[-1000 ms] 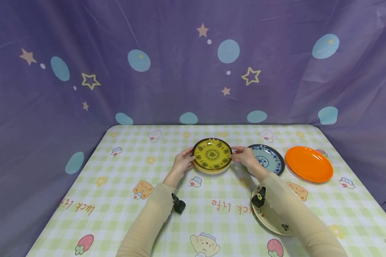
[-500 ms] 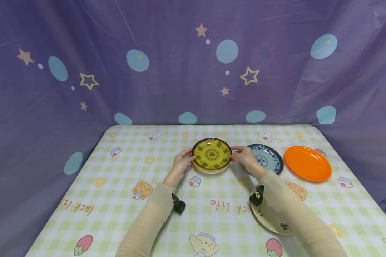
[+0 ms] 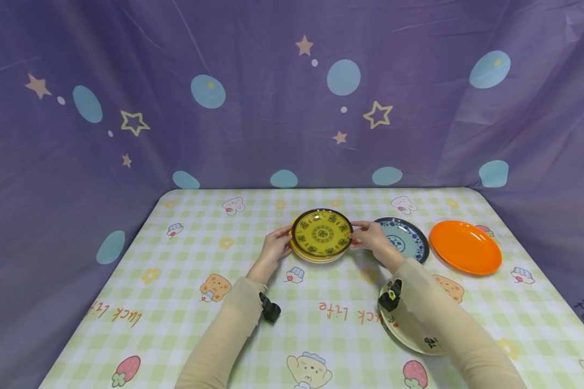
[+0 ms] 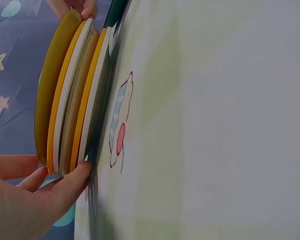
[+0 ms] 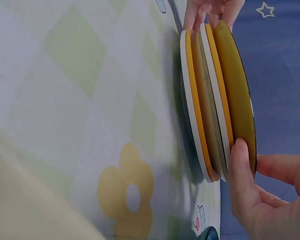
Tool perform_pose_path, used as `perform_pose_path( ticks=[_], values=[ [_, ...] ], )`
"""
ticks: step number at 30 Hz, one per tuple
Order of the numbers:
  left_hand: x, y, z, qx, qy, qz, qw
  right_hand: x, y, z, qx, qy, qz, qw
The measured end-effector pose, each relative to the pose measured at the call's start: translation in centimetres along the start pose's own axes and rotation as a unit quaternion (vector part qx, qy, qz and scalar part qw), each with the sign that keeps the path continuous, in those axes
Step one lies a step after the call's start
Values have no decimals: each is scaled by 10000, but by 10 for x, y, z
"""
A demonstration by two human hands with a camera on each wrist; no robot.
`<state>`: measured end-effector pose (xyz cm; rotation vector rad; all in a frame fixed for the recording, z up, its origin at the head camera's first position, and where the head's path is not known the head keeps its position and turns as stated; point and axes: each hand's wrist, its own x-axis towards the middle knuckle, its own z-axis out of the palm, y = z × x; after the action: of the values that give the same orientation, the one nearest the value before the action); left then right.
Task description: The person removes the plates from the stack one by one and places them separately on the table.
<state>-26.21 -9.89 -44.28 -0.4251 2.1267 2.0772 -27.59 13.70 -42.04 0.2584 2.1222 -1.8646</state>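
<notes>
A small stack of plates stands mid-table between both hands. On top is a yellow plate (image 3: pixel 322 233) with a dark brown rim and dark printed figures. It sits slightly to the right of the plates below (image 4: pixel 80 105), which show orange, white and tan edges. My left hand (image 3: pixel 272 249) holds the stack's left side, fingers at the edges of several plates. At the right side my right hand (image 3: pixel 376 241) pinches the top plate, its thumb (image 5: pixel 241 155) low on the plate's outer side and a finger at the rim.
A light blue plate (image 3: pixel 404 237) with a dark patterned border lies right of the stack, partly behind my right hand. Further right is an orange plate (image 3: pixel 466 247). A cream plate (image 3: pixel 409 332) lies beneath my right forearm. The checked tablecloth (image 3: pixel 175 346) meets a purple curtain (image 3: pixel 253 146) behind.
The yellow top plate has slid a little to the right over the plates below, baring their left edge. My right hand has shifted slightly right with it; my left hand stays at the stack.
</notes>
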Motion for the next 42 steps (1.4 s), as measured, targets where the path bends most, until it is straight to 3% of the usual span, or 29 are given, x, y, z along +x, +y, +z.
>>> perform_pose_path(
  ticks=[12,24,30,42],
  values=[
    [-3,4,1,23,-238,-112,9997,-2,0,-5,86,0,42,10000],
    [-3,3,1,17,-205,-60,9998,-7,0,-14,-92,-64,-212,9997],
    [-2,3,1,0,-205,-108,9997,-23,-11,-16,-338,-55,-115,9993],
    [-4,3,2,80,-162,-77,9998,-30,-11,-34,-326,-12,-92,9994]
  ],
)
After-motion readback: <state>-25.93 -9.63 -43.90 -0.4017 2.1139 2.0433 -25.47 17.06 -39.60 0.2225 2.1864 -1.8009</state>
